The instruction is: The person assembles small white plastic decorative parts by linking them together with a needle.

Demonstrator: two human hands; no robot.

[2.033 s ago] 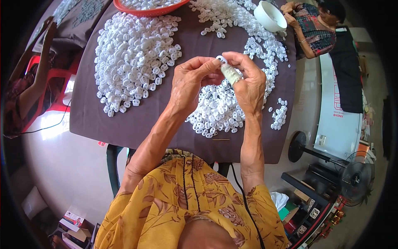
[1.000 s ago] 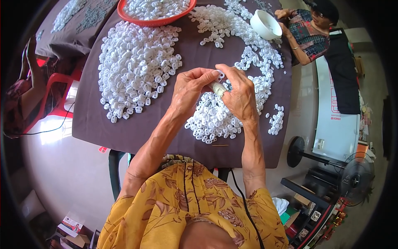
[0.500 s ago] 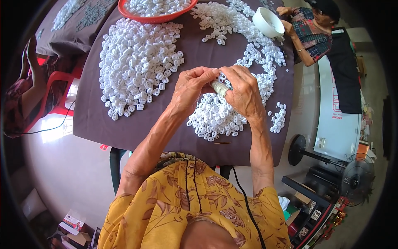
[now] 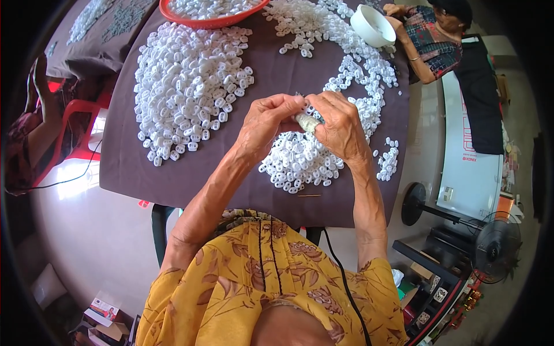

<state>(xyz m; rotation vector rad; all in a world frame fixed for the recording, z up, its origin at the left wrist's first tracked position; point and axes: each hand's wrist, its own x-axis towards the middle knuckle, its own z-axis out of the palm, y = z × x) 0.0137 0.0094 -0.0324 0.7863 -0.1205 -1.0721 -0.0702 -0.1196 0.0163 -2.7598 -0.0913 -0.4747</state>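
My left hand (image 4: 270,115) and my right hand (image 4: 339,120) meet fingertip to fingertip over the table, both closed in a pinch. Between them shows a small white plastic piece with holes (image 4: 310,108), partly covered by the fingers. A dark bit sticks up at the left fingertips, too small to name. A pale wrap (image 4: 308,123) sits around what looks like a finger under the pinch. Just below the hands lies a small heap of white oval two-holed pieces (image 4: 300,164). Nearer the table edge rests a thin golden-brown stick (image 4: 309,195).
A large heap of the same white pieces (image 4: 187,86) covers the left, behind it a red basin (image 4: 213,23) full of them. More pieces trail along the right, near a white bowl (image 4: 372,27). A co-worker (image 4: 433,43) sits at far right; another person's arm (image 4: 43,104) shows at left.
My hands keep the same pinch with only slight finger movement. The whole view has shifted a little, so the table and heaps sit slightly higher and further left.
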